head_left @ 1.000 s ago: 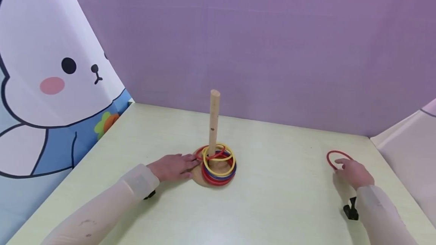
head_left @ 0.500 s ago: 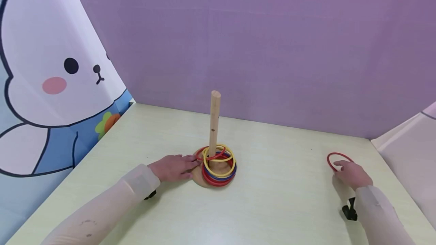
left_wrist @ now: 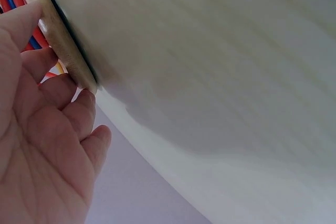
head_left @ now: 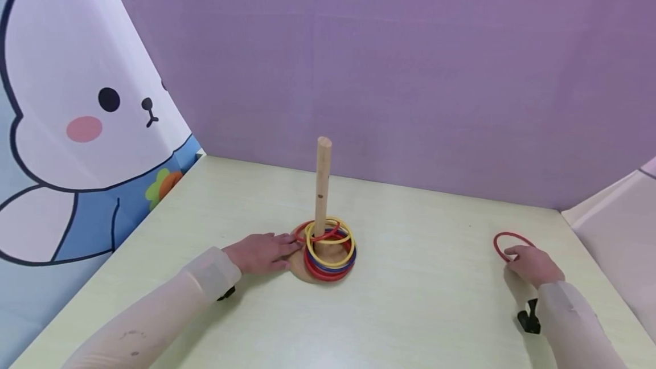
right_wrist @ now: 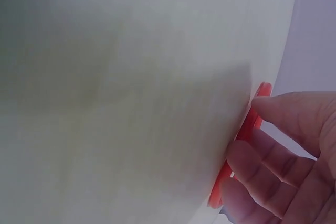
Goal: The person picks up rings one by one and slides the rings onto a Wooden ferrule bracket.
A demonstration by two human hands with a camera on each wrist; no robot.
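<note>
A wooden peg [head_left: 322, 187] stands upright on a round wooden base [head_left: 302, 269]. Red, blue and yellow rings [head_left: 353, 252] lie round its foot, a yellow one tilted over the others. My left hand [head_left: 261, 253] rests against the left side of the base with its fingers extended; in the left wrist view the fingertips touch the base's edge [left_wrist: 65, 48]. Far to the right, a red ring [head_left: 512, 234] lies at the fingers of my right hand [head_left: 537, 265]. In the right wrist view, bent fingers and thumb hold that ring [right_wrist: 247, 124] close to the table.
The pale table [head_left: 410, 300] stretches between the two hands. A purple cloth [head_left: 379, 73] hangs along its back edge. At the left is a cloth [head_left: 87, 175] printed with a cartoon animal, and a white cloth [head_left: 622, 226] hangs at the right.
My right hand's fingers have drawn in from a spread pose onto the red ring. The left hand, peg and stacked rings stay in place; the head view has shifted slightly.
</note>
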